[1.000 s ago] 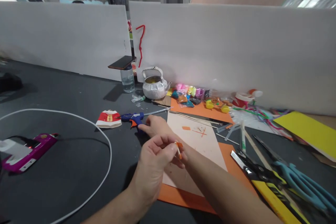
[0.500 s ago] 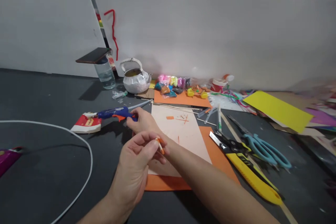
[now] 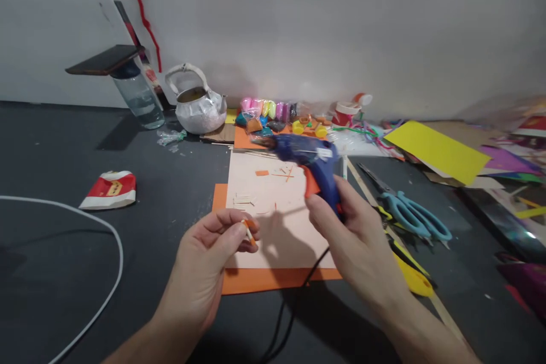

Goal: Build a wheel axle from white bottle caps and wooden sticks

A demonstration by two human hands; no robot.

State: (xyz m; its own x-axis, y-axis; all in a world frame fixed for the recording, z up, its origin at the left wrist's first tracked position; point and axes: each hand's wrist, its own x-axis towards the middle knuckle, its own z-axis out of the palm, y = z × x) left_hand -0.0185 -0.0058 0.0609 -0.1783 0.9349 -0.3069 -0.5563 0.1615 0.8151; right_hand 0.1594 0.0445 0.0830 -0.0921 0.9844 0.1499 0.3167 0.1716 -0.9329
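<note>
Between thumb and fingers, my left hand pinches a small orange-and-white piece, perhaps paper with a short stick; its exact kind is too small to tell. My right hand is wrapped round the handle of a blue hot glue gun with an orange trigger. The gun is held up over the pale paper sheet, its nozzle pointing left and blurred by motion. On that sheet lie short sticks, an orange scrap and thin orange strips. An orange sheet lies beneath.
A red-and-white packet and a white cable lie at left. Behind stand a water bottle with a phone on top, and a silver kettle. At right are blue-handled scissors, a yellow-handled cutter and yellow paper.
My right hand has lifted the glue gun off the red-and-white packet and carried it right, over the paper. My left hand still pinches the small piece. The view has tilted down.
</note>
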